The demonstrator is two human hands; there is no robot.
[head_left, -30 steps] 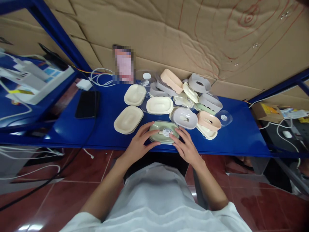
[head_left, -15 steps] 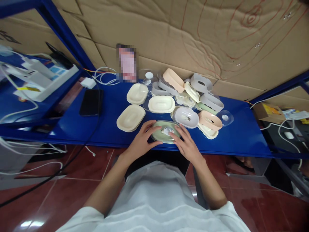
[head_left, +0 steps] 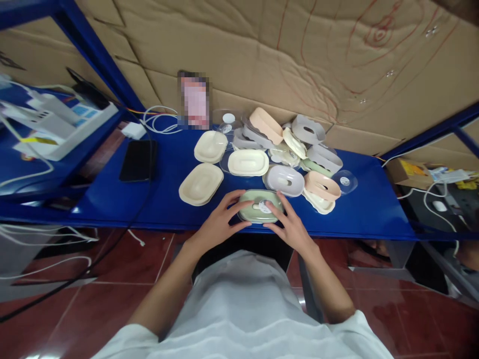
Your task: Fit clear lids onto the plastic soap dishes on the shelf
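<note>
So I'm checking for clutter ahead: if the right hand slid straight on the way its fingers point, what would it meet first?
The right hand lies on the green dish, fingers pointing up-left. Past the dish, the cream tray probably comes first, though depth is unclear.

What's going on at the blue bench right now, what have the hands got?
A person in a white shirt has both hands on a green oval soap box at the near edge of the blue bench. The left hand cups its left side and the right hand its right, fingers over the clear lid. Behind it lies a pile of cream, grey and peach box parts, three cream trays to the left, and a black phone further left.
</note>
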